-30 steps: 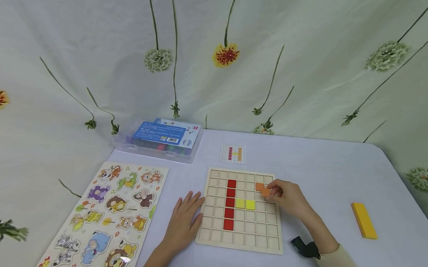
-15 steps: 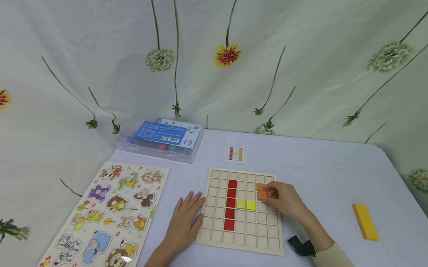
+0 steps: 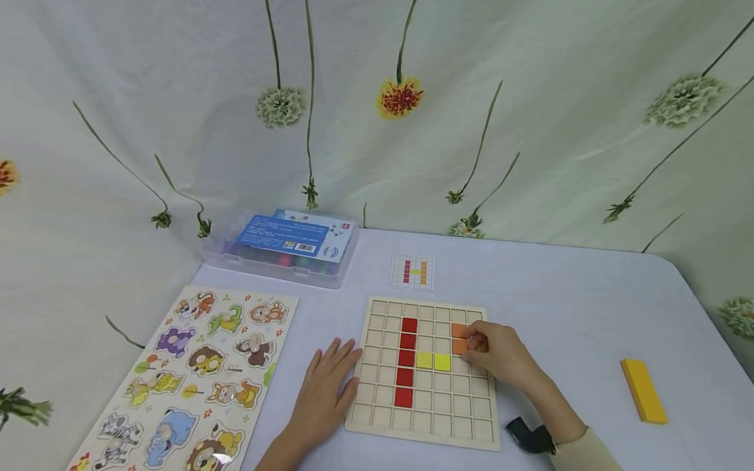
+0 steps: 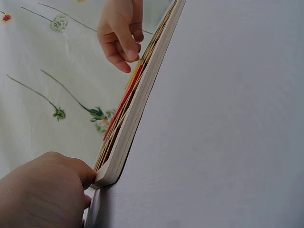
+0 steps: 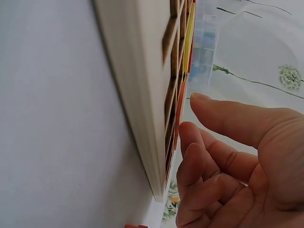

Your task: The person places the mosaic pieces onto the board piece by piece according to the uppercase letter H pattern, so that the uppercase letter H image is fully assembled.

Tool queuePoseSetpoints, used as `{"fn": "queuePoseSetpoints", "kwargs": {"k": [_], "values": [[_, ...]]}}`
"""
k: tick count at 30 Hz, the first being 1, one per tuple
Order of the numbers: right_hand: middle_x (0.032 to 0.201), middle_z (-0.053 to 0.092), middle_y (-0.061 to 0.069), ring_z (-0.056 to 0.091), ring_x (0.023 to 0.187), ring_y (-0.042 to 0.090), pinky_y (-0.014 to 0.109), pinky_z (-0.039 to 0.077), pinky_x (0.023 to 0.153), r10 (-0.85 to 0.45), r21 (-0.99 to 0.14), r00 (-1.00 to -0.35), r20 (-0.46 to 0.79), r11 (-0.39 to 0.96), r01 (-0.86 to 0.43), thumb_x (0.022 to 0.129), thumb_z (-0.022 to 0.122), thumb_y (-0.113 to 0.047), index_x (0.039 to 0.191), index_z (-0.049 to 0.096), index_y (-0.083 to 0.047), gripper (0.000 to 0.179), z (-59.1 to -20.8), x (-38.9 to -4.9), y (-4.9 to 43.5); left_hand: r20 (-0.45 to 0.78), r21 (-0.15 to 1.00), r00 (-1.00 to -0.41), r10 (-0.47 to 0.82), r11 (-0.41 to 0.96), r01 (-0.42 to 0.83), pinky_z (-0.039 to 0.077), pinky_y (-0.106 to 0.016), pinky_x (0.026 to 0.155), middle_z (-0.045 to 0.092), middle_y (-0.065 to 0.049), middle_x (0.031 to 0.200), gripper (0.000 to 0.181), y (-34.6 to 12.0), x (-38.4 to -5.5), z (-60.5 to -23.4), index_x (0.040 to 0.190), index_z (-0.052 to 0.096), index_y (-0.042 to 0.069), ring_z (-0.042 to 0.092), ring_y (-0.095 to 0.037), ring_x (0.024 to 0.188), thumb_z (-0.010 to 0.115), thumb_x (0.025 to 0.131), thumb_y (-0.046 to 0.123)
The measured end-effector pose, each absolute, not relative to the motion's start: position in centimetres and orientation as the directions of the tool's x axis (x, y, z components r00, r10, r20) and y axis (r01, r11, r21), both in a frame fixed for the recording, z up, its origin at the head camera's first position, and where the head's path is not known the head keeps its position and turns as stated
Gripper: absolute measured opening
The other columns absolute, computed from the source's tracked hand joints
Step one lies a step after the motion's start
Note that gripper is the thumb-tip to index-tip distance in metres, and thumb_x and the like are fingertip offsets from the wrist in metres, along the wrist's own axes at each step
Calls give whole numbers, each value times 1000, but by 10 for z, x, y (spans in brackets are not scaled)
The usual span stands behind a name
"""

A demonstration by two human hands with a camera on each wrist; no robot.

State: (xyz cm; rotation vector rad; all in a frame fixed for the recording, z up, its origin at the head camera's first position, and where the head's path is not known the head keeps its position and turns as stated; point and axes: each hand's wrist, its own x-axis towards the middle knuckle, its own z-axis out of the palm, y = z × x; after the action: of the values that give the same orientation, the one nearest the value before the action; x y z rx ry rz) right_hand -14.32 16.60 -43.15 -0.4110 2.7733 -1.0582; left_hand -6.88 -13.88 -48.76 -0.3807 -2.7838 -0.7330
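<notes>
A wooden grid board lies on the table. It carries a column of several red tiles, two yellow tiles side by side and an upper orange tile. Just below that one, a lower orange tile lies in its cell, with the fingertips of my right hand at its right edge. In the right wrist view, thumb and index finger stand apart with nothing between them. My left hand lies with fingers extended along the board's left side; its thumb touches the board edge.
A printed pattern card lies behind the board. At the back left stands a clear plastic box with a blue label. An animal puzzle board occupies the left; a yellow-orange block lies at the right.
My right hand has brought the second orange tile slightly left and down into the cell below the first, and the fingers have loosened from it. The left hand stays put.
</notes>
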Motion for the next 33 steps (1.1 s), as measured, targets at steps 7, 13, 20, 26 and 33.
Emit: {"fn": "queuePoseSetpoints", "kwargs": {"k": [7, 13, 20, 26, 33], "values": [[79, 60, -1, 52, 71, 13, 20, 43, 59, -273, -678, -961, -45, 715, -171, 82, 75, -6, 103, 68, -4, 23, -426, -141, 169, 289, 452, -938, 189, 837, 308, 23, -58, 116, 52, -10, 146, 44, -139, -68, -488, 135, 57, 8, 38, -35, 142, 62, 92, 16], [84, 60, 1, 51, 72, 15, 22, 44, 51, -226, -696, -974, -14, 701, -153, 84, 74, -10, 110, 66, -3, 28, -419, -139, 180, 293, 452, -937, 189, 836, 310, 23, -58, 116, 52, -10, 146, 44, -138, -68, -487, 135, 57, 8, 38, -36, 142, 61, 92, 16], [88, 62, 2, 55, 77, 14, 20, 42, 55, -179, -668, -978, 103, 716, -201, 85, 74, -13, 113, 66, -3, 31, -413, -136, 202, 287, 455, -939, 188, 836, 307, 22, -58, 116, 52, -11, 146, 44, -138, -67, -485, 135, 57, 7, 37, -36, 142, 61, 92, 15], [93, 64, 5, 55, 79, 16, 22, 43, 58, -117, -644, -987, 108, 748, -159, 87, 72, -13, 118, 64, -3, 33, -415, -135, 221, 293, 452, -937, 191, 836, 312, 22, -58, 116, 52, -11, 146, 44, -138, -68, -485, 135, 57, 7, 37, -36, 142, 61, 92, 15], [95, 65, 9, 54, 80, 17, 23, 42, 63, -80, -626, -992, 97, 770, -123, 86, 71, -12, 119, 63, -2, 35, -421, -130, 239, 285, 453, -939, 191, 836, 308, 22, -58, 116, 52, -11, 146, 44, -138, -67, -485, 135, 57, 7, 37, -36, 142, 61, 92, 15]]}}
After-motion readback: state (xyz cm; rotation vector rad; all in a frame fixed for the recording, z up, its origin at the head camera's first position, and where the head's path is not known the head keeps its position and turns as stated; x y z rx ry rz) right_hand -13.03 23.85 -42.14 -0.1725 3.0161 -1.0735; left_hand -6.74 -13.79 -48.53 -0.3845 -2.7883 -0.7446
